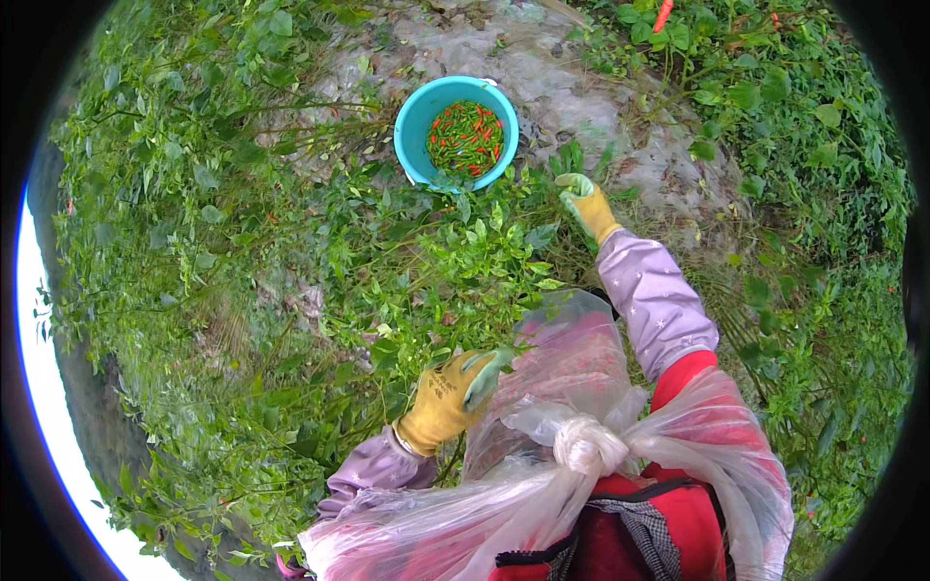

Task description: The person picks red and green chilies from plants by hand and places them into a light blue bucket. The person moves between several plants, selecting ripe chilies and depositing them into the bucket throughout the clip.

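Observation:
My left hand [450, 398], in a yellow work glove with a green coating and some printed writing, is among the leaves of a chili pepper plant [472, 261] close to my body. Its fingers are bent together beside the foliage; whether they grip a stem or fruit is hidden. My right hand [587, 205], gloved alike, is farther out, at the plant's right side, with its fingers curled. Nothing can be made out inside it. Beyond the plant, to the left of my right hand, a turquoise bucket [405, 134] contains many green and red chili peppers [466, 139].
Dense pepper plants grow on the left [211, 181] and right [814, 145]. A greyish ground sheet [581, 72] with dry leaves lies around the bucket. One red pepper [662, 16] shows at the top. A knotted clear plastic sheet [588, 444] covers my clothing.

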The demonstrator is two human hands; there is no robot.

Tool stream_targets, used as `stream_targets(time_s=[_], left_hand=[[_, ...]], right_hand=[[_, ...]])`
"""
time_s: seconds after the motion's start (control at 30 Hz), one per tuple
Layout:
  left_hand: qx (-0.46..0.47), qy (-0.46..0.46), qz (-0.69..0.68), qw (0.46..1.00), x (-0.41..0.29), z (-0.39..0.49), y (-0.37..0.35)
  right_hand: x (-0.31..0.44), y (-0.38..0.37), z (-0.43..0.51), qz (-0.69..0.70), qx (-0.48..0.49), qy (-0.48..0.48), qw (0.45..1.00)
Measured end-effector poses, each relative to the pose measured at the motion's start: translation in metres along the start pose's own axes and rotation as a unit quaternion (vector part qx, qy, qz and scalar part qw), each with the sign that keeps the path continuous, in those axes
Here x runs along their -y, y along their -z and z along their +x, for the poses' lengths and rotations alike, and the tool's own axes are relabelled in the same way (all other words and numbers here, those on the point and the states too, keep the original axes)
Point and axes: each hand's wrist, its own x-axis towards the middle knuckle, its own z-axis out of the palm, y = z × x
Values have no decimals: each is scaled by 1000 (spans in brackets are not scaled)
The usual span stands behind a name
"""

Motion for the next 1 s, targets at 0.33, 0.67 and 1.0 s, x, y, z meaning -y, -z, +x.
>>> stream_targets(time_s=[0.33, 0.67, 1.0], left_hand=[[25, 66, -117, 991, 3, 1, -13], [-17, 57, -201, 978, -26, 11, -12], [40, -2, -109, 993, -37, 19, -13]], right_hand=[[83, 10, -71, 117, 26, 142, 983], [182, 24, -181, 165, 220, 24, 961], [186, -41, -262, 137, 398, 125, 898]])
